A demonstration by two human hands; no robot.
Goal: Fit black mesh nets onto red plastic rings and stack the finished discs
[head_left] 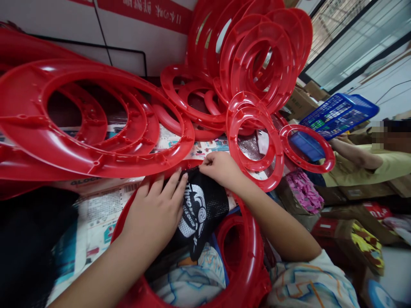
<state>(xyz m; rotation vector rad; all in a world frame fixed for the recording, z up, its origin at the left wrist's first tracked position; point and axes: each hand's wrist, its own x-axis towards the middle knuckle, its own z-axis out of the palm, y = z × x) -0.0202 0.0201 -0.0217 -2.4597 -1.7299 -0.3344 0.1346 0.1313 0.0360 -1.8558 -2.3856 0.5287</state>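
Hands: two of the person's own, both on the job. Left hand (pixel 156 209) lies palm down with fingers stretched over the cloth and rim; thumb's hidden, so can't tell if it's gripping. Right hand (pixel 221 169) has thumb and finger pinched on the cloth's top edge.
Black mesh cloth: just one (pixel 207 205), white lettering and a ball print on it, lying inside the big ring, its top edge at the far rim.
Big red ring: one under the hands (pixel 252 239), with at least one smaller ring (pixel 229 221) showing through its opening.
Spare rings: loads, too overlapped for a full count. Left stack (pixel 22 98) has three at least, the upper right stack (pixel 226 77) five or more, plus one single ring (pixel 329 158) off to the right.
Blue basket: one (pixel 353 107), a co-worker's arm (pixel 362 156) reaching up to it.
Loose bits: one box of pink pieces (pixel 305 192), one of yellow pieces (pixel 367 246), couldn't count either.
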